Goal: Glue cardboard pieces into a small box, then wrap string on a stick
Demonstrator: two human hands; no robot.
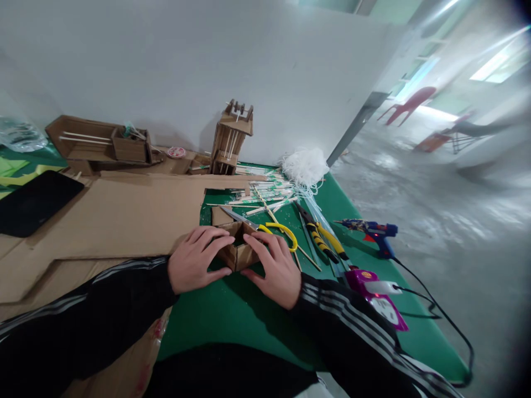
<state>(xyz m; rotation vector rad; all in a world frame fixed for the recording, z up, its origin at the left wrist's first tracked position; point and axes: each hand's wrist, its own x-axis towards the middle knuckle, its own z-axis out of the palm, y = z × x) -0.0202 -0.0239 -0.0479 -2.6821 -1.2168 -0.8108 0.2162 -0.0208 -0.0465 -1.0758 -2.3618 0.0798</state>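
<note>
A small open-topped cardboard box frame [236, 255] stands on the green table, one corner toward me. My left hand [202, 257] grips its left side, fingers over the top edge and thumb low at the front. On the opposite side my right hand [274, 266] holds it the same way. Just behind the box lie scissors [286, 231] with yellow handles, partly hidden by my right hand and the box. A small cardboard piece [221, 214] rests by the blades.
Pliers [321, 235], a blue glue gun [371, 229] and a purple power strip [375, 298] lie to the right. Cardboard sheets [136, 215] and a black phone [39, 202] cover the left. Behind stand a cardboard tower [230, 141], wooden sticks [265, 193] and white string [305, 168].
</note>
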